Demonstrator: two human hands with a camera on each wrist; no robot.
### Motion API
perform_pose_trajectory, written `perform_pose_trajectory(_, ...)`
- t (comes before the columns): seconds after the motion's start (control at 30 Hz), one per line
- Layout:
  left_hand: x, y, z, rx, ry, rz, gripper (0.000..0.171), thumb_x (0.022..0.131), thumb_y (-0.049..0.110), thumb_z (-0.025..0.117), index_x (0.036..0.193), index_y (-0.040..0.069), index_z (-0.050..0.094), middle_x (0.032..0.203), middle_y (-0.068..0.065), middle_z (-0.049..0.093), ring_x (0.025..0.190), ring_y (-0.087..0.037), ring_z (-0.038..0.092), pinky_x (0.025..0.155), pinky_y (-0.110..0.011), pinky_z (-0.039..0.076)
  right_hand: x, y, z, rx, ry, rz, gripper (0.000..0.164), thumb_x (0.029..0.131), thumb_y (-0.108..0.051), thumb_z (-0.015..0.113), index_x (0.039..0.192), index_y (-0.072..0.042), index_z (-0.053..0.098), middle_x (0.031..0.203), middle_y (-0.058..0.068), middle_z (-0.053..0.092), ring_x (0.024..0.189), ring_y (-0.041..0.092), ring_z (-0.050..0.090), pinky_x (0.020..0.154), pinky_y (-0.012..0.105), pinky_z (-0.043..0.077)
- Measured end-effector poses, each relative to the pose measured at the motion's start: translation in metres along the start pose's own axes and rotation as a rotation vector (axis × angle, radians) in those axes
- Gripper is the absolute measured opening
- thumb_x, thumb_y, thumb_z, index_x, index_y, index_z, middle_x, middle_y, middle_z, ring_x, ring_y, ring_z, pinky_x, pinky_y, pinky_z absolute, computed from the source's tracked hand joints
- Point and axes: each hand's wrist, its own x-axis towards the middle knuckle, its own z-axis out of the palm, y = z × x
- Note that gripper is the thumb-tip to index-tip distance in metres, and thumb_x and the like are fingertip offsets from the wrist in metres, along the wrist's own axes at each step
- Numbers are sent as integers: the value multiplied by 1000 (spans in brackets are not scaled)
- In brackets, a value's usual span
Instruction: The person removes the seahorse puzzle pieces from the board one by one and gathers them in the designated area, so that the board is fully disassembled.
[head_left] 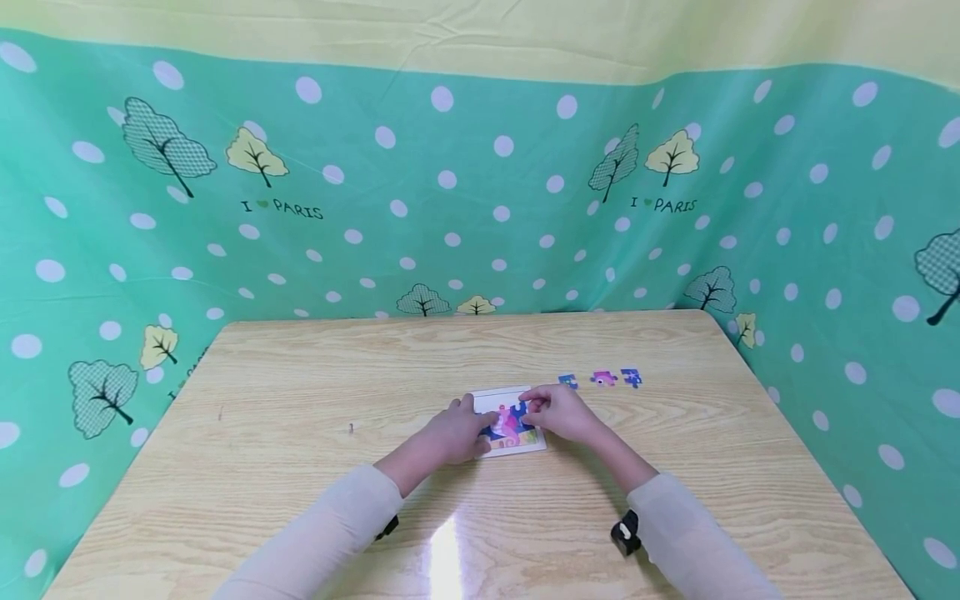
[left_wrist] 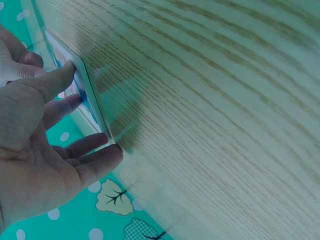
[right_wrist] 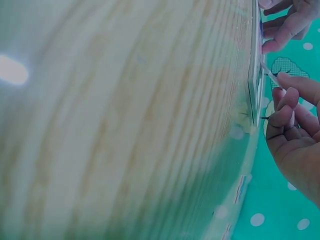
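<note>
A small white-framed jigsaw puzzle lies on the table with a pink seahorse picture partly filled in; its upper part shows white. My left hand rests on the puzzle's left side, its fingers spread along the frame and pressing on the picture. In the left wrist view, the fingertips touch the frame's edge. At the right side, my right hand pinches a puzzle piece between thumb and finger, tilted with its lower end right at the puzzle's surface. Fingers hide part of the picture.
Three loose puzzle pieces lie beyond my right hand: a blue-green one, a pink one with an eye and a blue one. A wooden table carries everything. Behind it hangs a green dotted curtain.
</note>
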Motion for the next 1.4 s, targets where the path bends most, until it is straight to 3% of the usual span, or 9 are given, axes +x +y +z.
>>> perform_pose_trajectory(1.07, -1, 2, -1, 18, 9, -6, 48, 91, 34, 58, 138, 24, 48, 123, -20, 47, 105, -29, 51, 87, -43, 50, -2, 4, -7, 57, -2, 5, 33, 81, -12, 71, 113, -7, 67, 83, 4, 60, 68, 14, 52, 55, 21, 44)
perform_pose_trajectory(1.4, -3, 2, -1, 8, 9, -8, 49, 92, 34, 58, 138, 24, 47, 122, -19, 47, 102, -26, 50, 87, -42, 49, -5, 7, -14, 77, 17, 9, 34, 82, -10, 69, 116, -7, 65, 85, 4, 60, 69, 20, 57, 58, 29, 49)
